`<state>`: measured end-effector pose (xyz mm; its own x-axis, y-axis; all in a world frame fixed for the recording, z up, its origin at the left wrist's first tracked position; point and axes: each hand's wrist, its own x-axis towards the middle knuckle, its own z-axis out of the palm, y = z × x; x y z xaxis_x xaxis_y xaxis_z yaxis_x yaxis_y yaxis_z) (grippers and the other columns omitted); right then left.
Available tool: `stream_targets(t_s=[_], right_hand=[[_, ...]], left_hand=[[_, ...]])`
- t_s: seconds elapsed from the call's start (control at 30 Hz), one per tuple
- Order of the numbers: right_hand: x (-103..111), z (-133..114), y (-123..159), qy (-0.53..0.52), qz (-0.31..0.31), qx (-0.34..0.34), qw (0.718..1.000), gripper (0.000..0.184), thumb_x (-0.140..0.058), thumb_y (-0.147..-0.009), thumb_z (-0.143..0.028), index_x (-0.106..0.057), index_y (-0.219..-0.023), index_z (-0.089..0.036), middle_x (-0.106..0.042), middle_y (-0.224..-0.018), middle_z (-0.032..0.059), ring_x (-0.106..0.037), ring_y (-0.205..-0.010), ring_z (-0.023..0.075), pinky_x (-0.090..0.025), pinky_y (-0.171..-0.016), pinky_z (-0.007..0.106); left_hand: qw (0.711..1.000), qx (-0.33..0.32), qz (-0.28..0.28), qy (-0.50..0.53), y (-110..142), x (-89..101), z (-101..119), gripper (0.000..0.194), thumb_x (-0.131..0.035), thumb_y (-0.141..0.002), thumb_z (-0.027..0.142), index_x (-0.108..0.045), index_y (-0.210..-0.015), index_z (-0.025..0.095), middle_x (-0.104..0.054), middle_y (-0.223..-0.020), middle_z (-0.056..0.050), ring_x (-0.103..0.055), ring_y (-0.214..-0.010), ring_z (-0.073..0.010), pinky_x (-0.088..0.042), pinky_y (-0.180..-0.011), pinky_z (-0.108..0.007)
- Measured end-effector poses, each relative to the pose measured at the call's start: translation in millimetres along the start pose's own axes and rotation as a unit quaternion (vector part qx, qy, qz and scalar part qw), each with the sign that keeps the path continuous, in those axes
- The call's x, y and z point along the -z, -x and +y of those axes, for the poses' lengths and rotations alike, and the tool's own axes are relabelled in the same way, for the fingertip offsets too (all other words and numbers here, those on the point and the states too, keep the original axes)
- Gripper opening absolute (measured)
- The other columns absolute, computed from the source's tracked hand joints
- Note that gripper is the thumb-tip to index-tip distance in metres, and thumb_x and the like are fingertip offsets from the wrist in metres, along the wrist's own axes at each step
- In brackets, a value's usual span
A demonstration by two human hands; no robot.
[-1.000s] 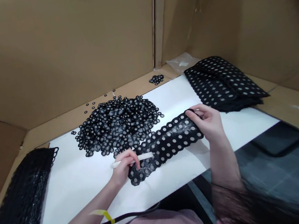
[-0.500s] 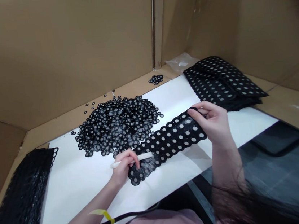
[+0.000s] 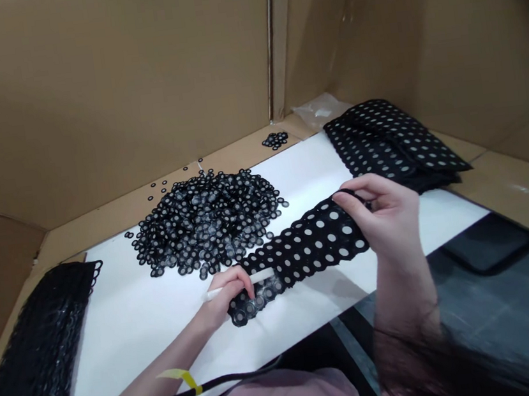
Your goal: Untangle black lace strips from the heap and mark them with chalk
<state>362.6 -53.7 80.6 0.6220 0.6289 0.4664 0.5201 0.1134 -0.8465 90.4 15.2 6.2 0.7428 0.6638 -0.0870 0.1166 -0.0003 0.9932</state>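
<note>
"Black and glossy, that stack [image 3: 37, 354] at far left. Next?"

"The left hand [image 3: 226, 291] — curled round a slim white stick [image 3: 262, 275], over one end of the strip [image 3: 309, 239]."

"How does the strip look?"

"Black, scallop-edged, dotted with pale rounds, ringed towards its left end. It slants over the white board [image 3: 114, 306]."

"And its other end?"

"Raised — pinched by the right hand [image 3: 386, 216], thumb on top."

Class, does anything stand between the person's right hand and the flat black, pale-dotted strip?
Nothing visible does: the right hand pinches the strip directly. The slim white stick in the left hand is nearer the other end.
</note>
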Motion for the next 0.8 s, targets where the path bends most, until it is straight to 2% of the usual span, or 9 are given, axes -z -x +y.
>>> stream_targets(t_s=[0.13, 0.23, 0.4, 0.57, 0.8], right_hand=[[0, -26, 4, 0.013, -0.015, 0.030, 0.999, 0.008, -0.066, -0.075, -0.029, -0.062, -0.071, -0.026, -0.063, -0.068, 0.0003, -0.060, -0.064, 0.0166, -0.051, -0.063, 0.031], [0, -29, 5, 0.012, -0.010, 0.033, 0.999, 0.007, -0.066, -0.076, -0.030, -0.062, -0.071, -0.026, -0.063, -0.068, 0.0003, -0.060, -0.064, 0.0166, -0.051, -0.062, 0.031], [0, 2, -1, 0.014, 0.024, -0.010, 1.000, 0.010, -0.068, -0.073, -0.033, -0.062, -0.073, -0.025, -0.062, -0.063, 0.0000, -0.058, -0.059, 0.0159, -0.049, -0.057, 0.030], [-2, 41, -3, -0.039, 0.014, -0.074, 0.996, 0.016, -0.069, -0.071, -0.035, -0.060, -0.072, -0.022, -0.054, -0.052, -0.0036, -0.051, -0.048, 0.0121, -0.042, -0.047, 0.026], [-2, 54, 0, -0.080, -0.009, -0.102, 0.992, 0.019, -0.070, -0.070, -0.037, -0.060, -0.073, -0.021, -0.058, -0.054, -0.0030, -0.052, -0.047, 0.0113, -0.041, -0.045, 0.024]], left_hand=[[0.999, -0.001, -0.036, -0.035, -1, -0.6, 11, 0.025, -0.042, -0.084, 0.023, -0.062, -0.070, 0.016, -0.064, -0.074, -0.006, -0.054, -0.075, -0.0182, -0.038, -0.071, -0.028], [0.999, -0.006, -0.042, -0.030, -1, -1.7, 12, 0.025, -0.043, -0.085, 0.025, -0.062, -0.072, 0.015, -0.065, -0.076, -0.006, -0.055, -0.076, -0.0178, -0.039, -0.072, -0.028], [0.996, -0.008, -0.001, 0.092, -1, -0.3, 1, 0.022, -0.045, -0.080, 0.023, -0.059, -0.065, 0.014, -0.059, -0.060, -0.004, -0.043, -0.054, -0.0127, -0.032, -0.056, -0.026], [0.986, -0.009, 0.017, 0.165, -2, 4.0, -1, 0.021, -0.047, -0.077, 0.025, -0.056, -0.061, 0.014, -0.049, -0.048, -0.001, -0.039, -0.047, -0.0114, -0.026, -0.052, -0.026], [0.981, 0.009, 0.051, 0.185, -3, 4.0, 3, 0.022, -0.050, -0.076, 0.028, -0.055, -0.058, 0.015, -0.037, -0.043, 0.002, -0.041, -0.045, -0.0120, -0.027, -0.052, -0.027]])
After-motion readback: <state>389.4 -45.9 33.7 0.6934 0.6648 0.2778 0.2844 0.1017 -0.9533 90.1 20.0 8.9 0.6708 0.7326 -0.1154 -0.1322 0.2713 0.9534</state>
